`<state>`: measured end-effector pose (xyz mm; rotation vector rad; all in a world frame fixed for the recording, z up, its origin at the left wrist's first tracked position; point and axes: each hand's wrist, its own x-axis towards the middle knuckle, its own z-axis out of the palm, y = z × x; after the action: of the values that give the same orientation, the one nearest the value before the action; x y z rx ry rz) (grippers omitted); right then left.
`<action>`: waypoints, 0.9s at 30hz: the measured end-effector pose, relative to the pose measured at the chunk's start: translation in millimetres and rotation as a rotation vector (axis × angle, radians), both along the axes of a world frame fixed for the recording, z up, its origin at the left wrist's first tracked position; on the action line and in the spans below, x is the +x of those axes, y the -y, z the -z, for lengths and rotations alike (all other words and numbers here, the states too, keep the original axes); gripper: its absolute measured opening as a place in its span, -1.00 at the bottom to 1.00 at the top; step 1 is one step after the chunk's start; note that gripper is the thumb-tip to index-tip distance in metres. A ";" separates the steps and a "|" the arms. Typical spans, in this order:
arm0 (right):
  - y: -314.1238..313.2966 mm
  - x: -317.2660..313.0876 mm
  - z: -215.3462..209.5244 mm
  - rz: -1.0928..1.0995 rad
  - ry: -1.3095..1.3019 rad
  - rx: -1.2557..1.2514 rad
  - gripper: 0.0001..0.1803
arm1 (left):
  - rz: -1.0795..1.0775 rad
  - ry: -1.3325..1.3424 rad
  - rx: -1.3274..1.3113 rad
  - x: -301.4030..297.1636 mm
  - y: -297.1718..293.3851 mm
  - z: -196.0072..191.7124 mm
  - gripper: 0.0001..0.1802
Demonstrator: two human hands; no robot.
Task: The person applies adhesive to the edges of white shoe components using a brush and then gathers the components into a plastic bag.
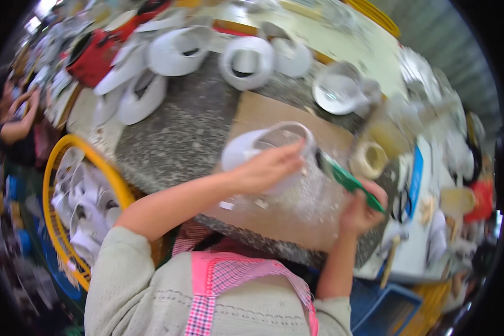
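- A speckled grey stone desk (179, 131) fills the middle of the view, its front edge curving toward the lower rim.
- A brown board (263, 115) lies flat on the desk.
- At the left, a yellow-rimmed basket (51, 185) stands just beside the desk, filled with white shoe pieces.
- More white shoe uppers (179, 50) lie in a row along the far side of the desk.
- Beyond them runs a pale yellowish surface (341, 39) with another yellow rim at the top.
- A grey wall (431, 28) shows at the upper right.
- A blue crate (386, 308) sits low at the right.
- Another person (17, 120) sits at the far left.
- Bright, even light; the edges are blurred.
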<state>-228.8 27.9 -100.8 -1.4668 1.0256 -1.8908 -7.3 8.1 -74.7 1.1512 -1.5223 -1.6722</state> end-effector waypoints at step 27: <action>-40.3 -2.7 -2.2 -0.250 -0.234 0.151 -0.78 | -0.056 0.791 -0.664 47.0 -3.7 -16.6 -0.72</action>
<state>-231.5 68.2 -98.6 -1.6677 1.0104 -1.4621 39.7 11.7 -58.0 1.4996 -2.2365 -0.5412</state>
